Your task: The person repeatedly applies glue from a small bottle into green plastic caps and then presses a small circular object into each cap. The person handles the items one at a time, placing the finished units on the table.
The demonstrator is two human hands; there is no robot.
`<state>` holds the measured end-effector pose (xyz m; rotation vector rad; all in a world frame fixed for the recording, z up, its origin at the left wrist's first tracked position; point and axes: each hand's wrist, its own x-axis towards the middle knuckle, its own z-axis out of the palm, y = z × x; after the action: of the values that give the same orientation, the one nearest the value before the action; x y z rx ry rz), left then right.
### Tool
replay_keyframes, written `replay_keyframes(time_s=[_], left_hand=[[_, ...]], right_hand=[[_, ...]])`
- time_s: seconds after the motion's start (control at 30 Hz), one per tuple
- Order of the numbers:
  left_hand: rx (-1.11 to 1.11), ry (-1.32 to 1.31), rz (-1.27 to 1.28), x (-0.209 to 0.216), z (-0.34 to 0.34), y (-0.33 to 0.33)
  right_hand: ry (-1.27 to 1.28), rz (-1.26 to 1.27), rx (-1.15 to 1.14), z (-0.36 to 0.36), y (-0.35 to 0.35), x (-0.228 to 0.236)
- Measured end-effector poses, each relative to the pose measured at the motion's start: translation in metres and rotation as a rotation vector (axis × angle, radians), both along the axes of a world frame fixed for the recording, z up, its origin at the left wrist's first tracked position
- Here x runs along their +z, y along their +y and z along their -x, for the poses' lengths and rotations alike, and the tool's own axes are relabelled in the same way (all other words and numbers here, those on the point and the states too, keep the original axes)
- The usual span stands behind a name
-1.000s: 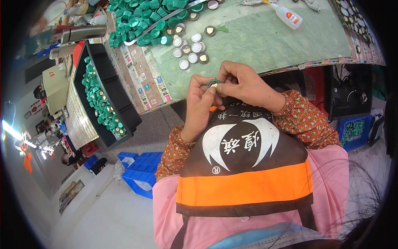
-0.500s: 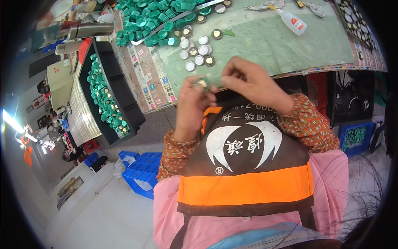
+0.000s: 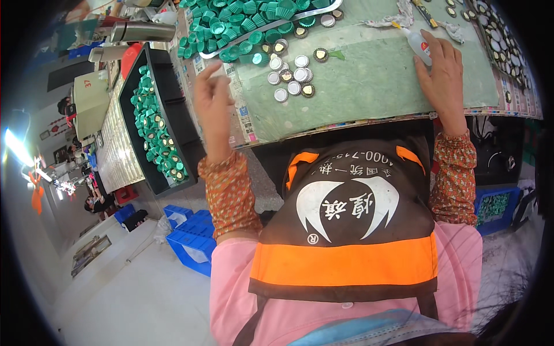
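Observation:
My right hand (image 3: 443, 78) is over the right of the table, thumb and fingers stretched apart on either side of a small white squeeze bottle (image 3: 416, 41) with a yellow tip. The bottle lies on its side, partly covered by the fingers. Near the table's left edge, beside the black bin, my left hand (image 3: 213, 104) is raised, slightly blurred, fingers apart and nothing visible in them. Between the hands, several white and dark fluted caps (image 3: 300, 74) lie on the green mat (image 3: 358, 86). One dark cap (image 3: 320, 55) has a green scrap beside it.
A metal-edged tray (image 3: 271, 26) heaped with green fluted cups stands at the back left. The black bin (image 3: 173, 106) at left holds more green pieces. A board of dark and pale caps (image 3: 501, 43) lies at far right. Blue crates (image 3: 199, 236) stand on the floor.
My hands have parted: the left went left toward the bin, the right went right to the bottle. The small green fluted piece that was in my left hand is no longer visible there.

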<state>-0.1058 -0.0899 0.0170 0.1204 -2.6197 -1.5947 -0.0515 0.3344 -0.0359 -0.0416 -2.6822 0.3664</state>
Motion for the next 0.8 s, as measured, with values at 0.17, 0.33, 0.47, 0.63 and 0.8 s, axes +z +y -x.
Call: replay_keyframes(time_s=[0.17, 0.33, 0.47, 0.63, 0.8], left_hand=[[-0.156, 0.139, 0.729, -0.018, 0.028, 0.026], [-0.153, 0.202, 0.607, -0.025, 0.017, 0.027], [-0.257, 0.308, 0.36, -0.009, -0.019, 0.05], [-0.481, 0.373, 0.254, 0.005, -0.06, 0.085], [-0.536, 0.195, -0.01, -0.01, -0.086, 0.09]], right_hand=[[0.033, -0.035, -0.022, 0.006, -0.001, -0.006], [0.031, 0.423, 0.005, -0.001, -0.007, 0.002], [-0.273, 1.039, 0.06, -0.014, -0.044, 0.03], [-0.584, 1.477, 0.296, -0.019, -0.108, 0.052], [-0.669, 1.556, 0.335, -0.022, -0.127, 0.044]])
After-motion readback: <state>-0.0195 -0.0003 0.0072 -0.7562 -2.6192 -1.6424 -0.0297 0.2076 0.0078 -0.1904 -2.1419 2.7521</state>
